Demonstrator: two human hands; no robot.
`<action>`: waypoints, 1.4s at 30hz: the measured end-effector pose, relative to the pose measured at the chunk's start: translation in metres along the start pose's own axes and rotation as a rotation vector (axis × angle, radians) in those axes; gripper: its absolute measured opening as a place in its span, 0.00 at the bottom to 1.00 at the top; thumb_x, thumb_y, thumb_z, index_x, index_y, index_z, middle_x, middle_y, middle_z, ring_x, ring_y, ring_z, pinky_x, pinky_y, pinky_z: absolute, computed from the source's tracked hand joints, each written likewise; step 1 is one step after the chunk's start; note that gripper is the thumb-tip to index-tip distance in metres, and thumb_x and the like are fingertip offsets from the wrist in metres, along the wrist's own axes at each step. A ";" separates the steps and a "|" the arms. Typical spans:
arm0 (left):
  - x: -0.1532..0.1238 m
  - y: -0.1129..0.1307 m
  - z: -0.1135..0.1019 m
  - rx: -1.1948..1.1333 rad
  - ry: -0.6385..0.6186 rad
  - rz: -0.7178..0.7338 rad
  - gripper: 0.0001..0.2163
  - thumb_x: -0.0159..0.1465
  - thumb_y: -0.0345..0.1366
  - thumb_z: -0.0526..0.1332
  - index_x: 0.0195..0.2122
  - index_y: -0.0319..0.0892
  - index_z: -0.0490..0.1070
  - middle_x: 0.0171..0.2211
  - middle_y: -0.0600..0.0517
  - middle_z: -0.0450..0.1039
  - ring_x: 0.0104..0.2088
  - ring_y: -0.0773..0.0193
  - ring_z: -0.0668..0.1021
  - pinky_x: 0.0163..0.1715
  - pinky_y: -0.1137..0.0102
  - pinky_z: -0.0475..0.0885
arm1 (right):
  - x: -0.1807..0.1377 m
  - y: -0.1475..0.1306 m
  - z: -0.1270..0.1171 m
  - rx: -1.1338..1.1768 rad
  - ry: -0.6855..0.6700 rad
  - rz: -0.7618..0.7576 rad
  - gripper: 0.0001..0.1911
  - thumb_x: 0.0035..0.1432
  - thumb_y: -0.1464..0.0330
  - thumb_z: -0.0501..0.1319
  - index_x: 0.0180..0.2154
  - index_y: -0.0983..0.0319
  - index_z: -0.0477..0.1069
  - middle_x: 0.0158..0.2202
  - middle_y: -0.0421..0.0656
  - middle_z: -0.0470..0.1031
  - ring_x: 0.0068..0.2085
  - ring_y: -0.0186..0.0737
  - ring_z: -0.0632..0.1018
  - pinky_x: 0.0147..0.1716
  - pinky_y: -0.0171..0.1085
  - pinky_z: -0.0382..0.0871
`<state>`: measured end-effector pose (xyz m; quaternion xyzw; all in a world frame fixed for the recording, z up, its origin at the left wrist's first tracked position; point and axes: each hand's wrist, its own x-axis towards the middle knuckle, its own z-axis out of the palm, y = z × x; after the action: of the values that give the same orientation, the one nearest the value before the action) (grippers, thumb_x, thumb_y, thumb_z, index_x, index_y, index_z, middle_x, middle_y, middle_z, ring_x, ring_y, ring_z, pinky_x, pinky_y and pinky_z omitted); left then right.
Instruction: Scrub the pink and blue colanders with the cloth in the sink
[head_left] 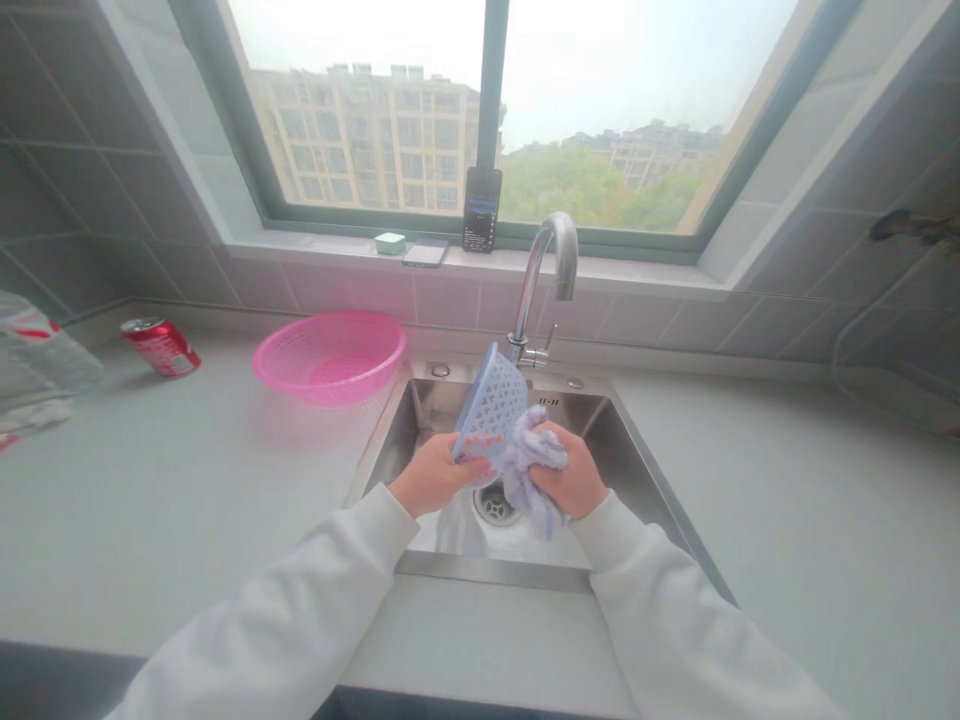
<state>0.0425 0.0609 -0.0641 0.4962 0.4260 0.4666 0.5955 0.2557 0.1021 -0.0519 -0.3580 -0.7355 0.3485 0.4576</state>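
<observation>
Over the steel sink [646, 470], a small light-blue plastic basket [496, 400] with cut-out holes is tilted on its side. My left hand [439, 474] grips its lower left rim, with the fingers showing through the holes. Bunched in my right hand [574, 472] is a pale purple and white cloth [534, 455], pressed against the basket's outer side. Part of the cloth hangs down near the drain [495, 503]. Some of my right fingers are hidden by the cloth.
Behind the sink rises a chrome faucet [566, 262]. A pink basket [330, 385] stands left of the sink, then a red can [160, 347] lying on its side and a plastic bottle [41, 345]. A phone [481, 208] leans on the window beside a small green box [390, 243].
</observation>
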 end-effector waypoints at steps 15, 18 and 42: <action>-0.004 0.013 -0.019 0.083 -0.221 -0.097 0.26 0.50 0.40 0.79 0.49 0.38 0.82 0.38 0.44 0.85 0.38 0.51 0.86 0.44 0.54 0.82 | 0.004 0.014 -0.021 -0.132 0.270 0.073 0.09 0.44 0.64 0.65 0.31 0.57 0.73 0.28 0.38 0.75 0.31 0.41 0.74 0.36 0.43 0.71; -0.006 0.016 -0.023 0.137 -0.266 -0.112 0.24 0.50 0.38 0.78 0.49 0.39 0.83 0.36 0.45 0.85 0.36 0.52 0.86 0.43 0.56 0.82 | 0.009 0.020 -0.029 -0.107 0.316 0.178 0.12 0.44 0.62 0.65 0.33 0.58 0.75 0.29 0.39 0.78 0.33 0.43 0.76 0.38 0.44 0.72; -0.020 0.028 -0.031 -0.363 0.040 0.039 0.25 0.42 0.39 0.81 0.42 0.40 0.82 0.22 0.49 0.80 0.25 0.50 0.84 0.31 0.54 0.81 | 0.016 0.033 -0.021 0.110 0.402 0.373 0.16 0.39 0.61 0.67 0.33 0.58 0.74 0.32 0.42 0.79 0.39 0.48 0.79 0.43 0.45 0.73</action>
<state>0.0051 0.0492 -0.0402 0.3794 0.3369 0.5570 0.6575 0.2768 0.1357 -0.0655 -0.5240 -0.5315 0.3881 0.5407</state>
